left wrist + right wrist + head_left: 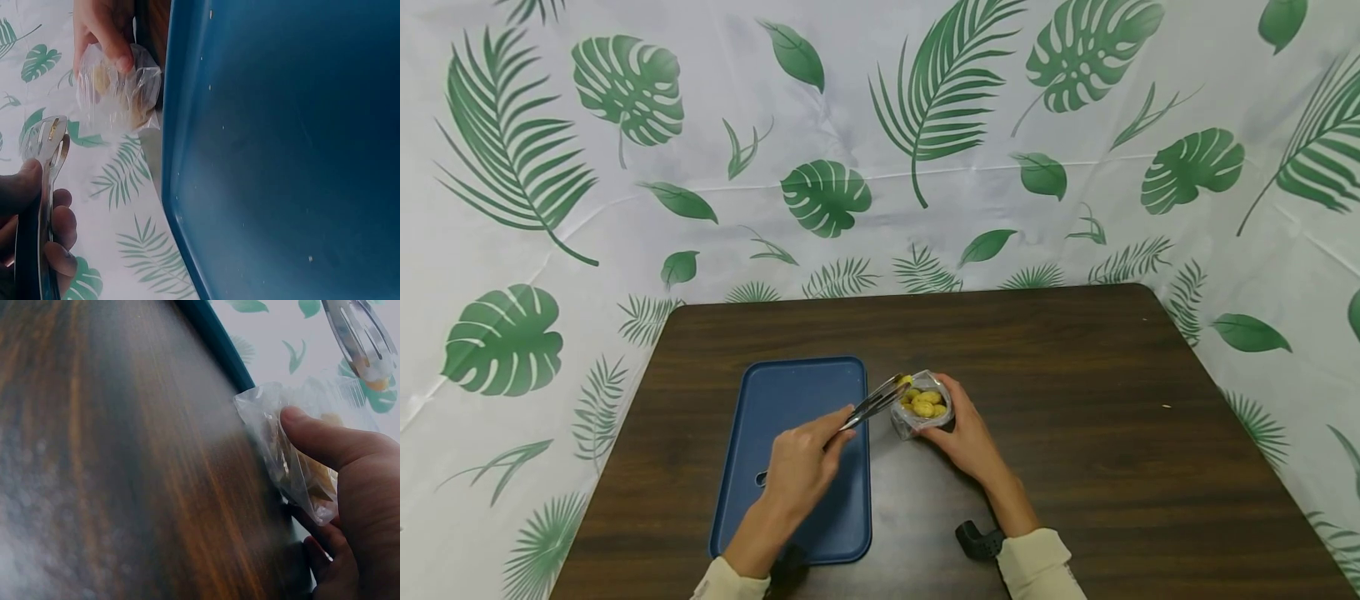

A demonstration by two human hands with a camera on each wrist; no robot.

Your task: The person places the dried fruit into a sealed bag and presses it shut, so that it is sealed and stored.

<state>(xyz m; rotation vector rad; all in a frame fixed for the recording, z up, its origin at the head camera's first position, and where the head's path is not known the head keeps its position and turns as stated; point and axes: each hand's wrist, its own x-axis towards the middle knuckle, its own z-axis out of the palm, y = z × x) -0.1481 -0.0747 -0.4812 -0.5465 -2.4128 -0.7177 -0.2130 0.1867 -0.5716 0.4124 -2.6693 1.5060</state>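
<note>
A pair of metal serving tongs [874, 403] is gripped in my left hand [801, 467], over the right edge of the blue tray. Between the tong tips shows a small yellow piece [906, 381], at the mouth of a clear plastic bag [908, 427]. My right hand [967, 442] holds that bag from the right side, its thumb [312, 434] pressed along the plastic. Several yellow, rounded food pieces [925, 405] lie inside the bag. The slotted tong heads [47, 139] stand apart from the bag's side in the left wrist view.
The blue rectangular tray [797, 387] lies on the dark wooden table [1075, 375], with a few pale crumbs on it in the left wrist view. A black device [977, 542] sits at my right wrist. Behind the table hangs a white cloth [880, 200] with green leaves.
</note>
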